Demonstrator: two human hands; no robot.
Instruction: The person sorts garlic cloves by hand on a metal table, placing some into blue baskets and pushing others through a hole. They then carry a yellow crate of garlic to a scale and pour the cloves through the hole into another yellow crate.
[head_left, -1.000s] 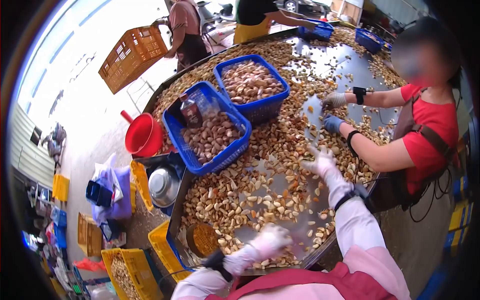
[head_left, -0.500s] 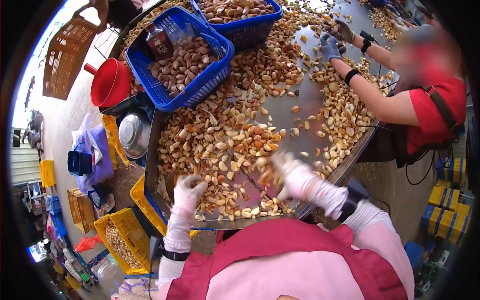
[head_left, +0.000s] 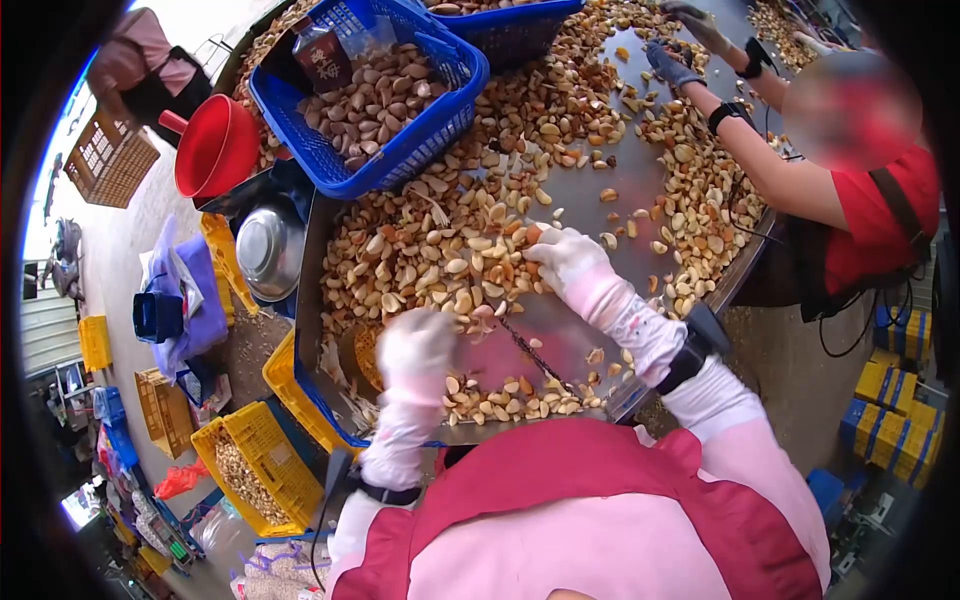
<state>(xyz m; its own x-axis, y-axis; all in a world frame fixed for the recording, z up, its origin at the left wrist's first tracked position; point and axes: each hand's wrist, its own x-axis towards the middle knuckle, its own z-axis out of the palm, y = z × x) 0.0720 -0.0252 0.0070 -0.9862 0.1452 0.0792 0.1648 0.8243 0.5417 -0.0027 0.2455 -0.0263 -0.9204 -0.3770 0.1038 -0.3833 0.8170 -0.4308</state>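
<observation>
My right hand [head_left: 572, 262], in a white glove, reaches over the metal tabletop [head_left: 590, 325]. Its fingers stretch toward the edge of a heap of pale, clove-shaped pieces [head_left: 415, 262] and touch the ones nearest. My left hand [head_left: 415, 348], gloved too, is smeared by motion at the near left of the heap, so its fingers do not show. Beside it, a round yellow perforated thing [head_left: 368, 357] lies partly covered. A dark line of debris [head_left: 535, 352] runs across the metal between my hands, and a band of loose pieces [head_left: 510, 400] lies along the near edge.
Two blue baskets, one full of brownish pieces [head_left: 375, 105], stand on the far heap. A red scoop [head_left: 218, 147] and a metal bowl [head_left: 270, 253] are at the left. Yellow crates [head_left: 265, 470] stand below. A co-worker's gloved hand [head_left: 672, 65] works at the right.
My right hand has moved up and left to the heap. The left hand has shifted right and slightly up. More bare metal shows between them, and the yellow perforated thing is now uncovered.
</observation>
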